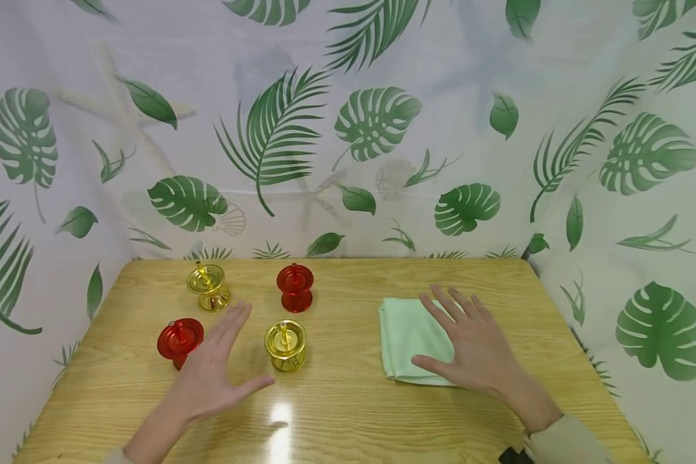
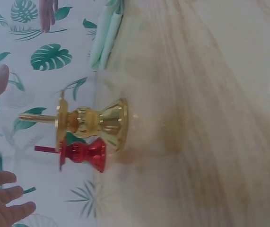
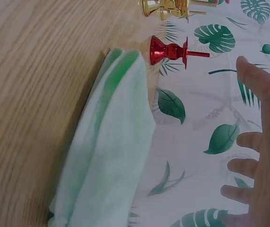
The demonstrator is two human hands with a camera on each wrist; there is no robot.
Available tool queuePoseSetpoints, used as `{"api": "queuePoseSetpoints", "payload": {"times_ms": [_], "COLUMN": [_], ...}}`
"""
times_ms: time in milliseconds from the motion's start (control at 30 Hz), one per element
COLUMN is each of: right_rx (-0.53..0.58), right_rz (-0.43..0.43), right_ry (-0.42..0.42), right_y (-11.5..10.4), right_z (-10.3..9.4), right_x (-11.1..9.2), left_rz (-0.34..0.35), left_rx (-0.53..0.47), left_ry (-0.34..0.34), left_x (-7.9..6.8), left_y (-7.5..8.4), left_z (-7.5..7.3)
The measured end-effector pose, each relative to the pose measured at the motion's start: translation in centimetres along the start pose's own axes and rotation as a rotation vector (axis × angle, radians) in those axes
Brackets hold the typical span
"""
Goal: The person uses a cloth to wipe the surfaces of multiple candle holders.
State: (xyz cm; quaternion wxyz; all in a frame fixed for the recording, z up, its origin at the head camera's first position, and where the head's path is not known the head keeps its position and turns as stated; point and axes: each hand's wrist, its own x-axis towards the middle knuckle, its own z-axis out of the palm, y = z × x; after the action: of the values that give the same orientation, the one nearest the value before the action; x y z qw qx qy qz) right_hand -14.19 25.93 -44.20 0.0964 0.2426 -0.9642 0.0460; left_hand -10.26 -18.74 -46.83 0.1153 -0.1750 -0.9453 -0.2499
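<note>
My left hand (image 1: 211,374) is held with fingers extended and thumb spread, holding nothing. It hovers between a red candle holder (image 1: 180,336), which it partly hides, and a gold candle holder (image 1: 285,341). Behind these stand another gold candle holder (image 1: 213,299) and another red one (image 1: 296,283); each has a dish and a central spike. On the right, my right hand (image 1: 478,348) is spread above a folded pale green cloth (image 1: 408,335) and covers part of it. In the right wrist view, the hand is apart from the folded cloth (image 3: 111,142).
The wooden table (image 1: 342,412) reaches back to a white curtain (image 1: 383,212) printed with green leaves, which also runs along both sides. A dark band (image 1: 516,456) shows at the right sleeve.
</note>
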Motion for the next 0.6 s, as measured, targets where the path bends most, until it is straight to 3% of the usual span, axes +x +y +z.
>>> {"api": "queuePoseSetpoints", "payload": {"times_ms": [333,500,600], "right_rx": [0.118,0.162,0.195], "right_rz": [0.001,0.002,-0.021], "right_ry": [-0.065,-0.109,-0.128], "right_y": [0.0,0.7,1.3], "right_z": [2.0,3.4,4.4], "right_x": [2.2,3.5,4.5], "left_rz": [-0.147,-0.154,-0.158], "left_rx": [-0.278,-0.426,-0.460], "left_ry": [-0.064,-0.108,-0.126], "left_x": [-0.2,0.3,0.6], "left_y": [-0.9,-1.6,-1.8], "left_z": [2.5,4.0,4.9]}}
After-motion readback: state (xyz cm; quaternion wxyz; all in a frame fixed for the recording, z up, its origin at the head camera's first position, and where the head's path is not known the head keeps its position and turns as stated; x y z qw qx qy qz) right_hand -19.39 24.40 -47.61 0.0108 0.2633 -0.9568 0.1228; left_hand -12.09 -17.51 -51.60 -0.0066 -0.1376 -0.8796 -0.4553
